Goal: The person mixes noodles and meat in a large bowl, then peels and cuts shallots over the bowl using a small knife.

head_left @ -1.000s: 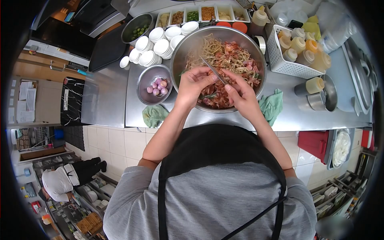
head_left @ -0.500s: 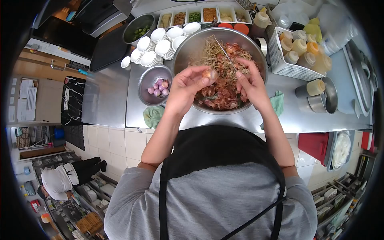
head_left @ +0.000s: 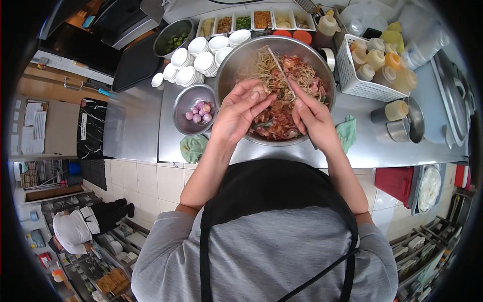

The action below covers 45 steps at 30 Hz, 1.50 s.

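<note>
Our left hand [head_left: 241, 108] is half curled over the mixing bowl [head_left: 235, 60], thumb and fingertips pinching a small bulb [head_left: 260, 90], mostly covered. Our right hand [head_left: 317, 123] is wrapped around a knife [head_left: 279, 68], index finger stretched out along it, blade tip towards the metal counter's [head_left: 372, 146] back edge. Mixing bowl sits mid-counter, close to the front edge; we see reddish skins [head_left: 276, 121] and pale stringy strands [head_left: 264, 60] inside. Smaller bowl [head_left: 178, 110] with purple shallots [head_left: 202, 111] just left. Green cloth [head_left: 192, 147] at the front edge; white basket [head_left: 365, 86] of squeeze bottles [head_left: 375, 59] towards the back right corner.
</note>
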### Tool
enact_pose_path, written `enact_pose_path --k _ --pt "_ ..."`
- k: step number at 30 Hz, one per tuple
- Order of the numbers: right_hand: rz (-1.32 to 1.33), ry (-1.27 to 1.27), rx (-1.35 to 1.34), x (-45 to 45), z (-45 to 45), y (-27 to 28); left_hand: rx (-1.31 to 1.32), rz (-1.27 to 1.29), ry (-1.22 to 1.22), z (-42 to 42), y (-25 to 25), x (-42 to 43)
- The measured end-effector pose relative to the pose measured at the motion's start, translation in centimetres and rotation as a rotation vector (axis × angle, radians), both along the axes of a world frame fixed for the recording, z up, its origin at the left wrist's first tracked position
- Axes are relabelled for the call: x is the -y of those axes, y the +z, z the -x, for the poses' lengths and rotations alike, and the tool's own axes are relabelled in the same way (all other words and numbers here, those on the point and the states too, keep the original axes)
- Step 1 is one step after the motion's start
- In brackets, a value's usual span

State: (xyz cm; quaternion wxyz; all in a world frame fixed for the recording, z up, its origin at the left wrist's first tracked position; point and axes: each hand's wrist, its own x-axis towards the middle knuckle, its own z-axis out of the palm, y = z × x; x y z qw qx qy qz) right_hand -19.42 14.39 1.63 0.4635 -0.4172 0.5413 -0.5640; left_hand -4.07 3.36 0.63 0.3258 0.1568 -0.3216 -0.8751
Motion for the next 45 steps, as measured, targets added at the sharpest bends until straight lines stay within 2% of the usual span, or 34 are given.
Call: enact_pose_path --k 5,8,13,18,30,32,34,36,39,41,45 --pt "-0.026 0.101 0.039 -0.9 -1.3 0.9 0.099 0.033 -0.007 0.2 0.9 -0.6" --pt "0.051 0.078 0.025 -0.9 -1.9 0.7 0.118 0.059 0.028 0.2 1.0 -0.9" --pt "0.050 0.092 0.018 -0.9 -1.8 1.4 0.140 0.135 0.004 0.1 1.3 -1.1" --pt "0.056 0.095 0.009 -0.9 -1.8 1.1 0.157 0.141 0.081 0.1 1.2 -1.5" --pt "0.181 -0.031 0.088 0.1 -2.3 -0.4 0.128 0.258 0.080 -0.1 0.6 -2.2" --pt "0.041 0.004 0.072 0.1 -1.9 -0.6 0.158 0.225 0.097 0.2 1.1 -2.4" --pt "0.096 -0.034 0.073 0.1 -2.6 -0.2 0.188 0.193 0.119 0.4 0.9 -2.4" --pt "0.151 -0.066 0.075 0.3 -2.9 0.1 0.229 0.325 0.136 0.6 -0.2 -1.8" --pt "0.091 -0.031 0.105 0.2 -2.5 0.2 0.261 0.377 0.199 0.9 -0.1 -1.3" --pt "-0.038 0.092 0.248 0.1 -1.6 0.0 0.294 0.420 0.224 0.9 0.0 -1.1" --pt "-0.091 0.076 0.286 0.1 -1.2 -0.2 0.335 0.494 0.200 0.9 -0.2 -0.8"
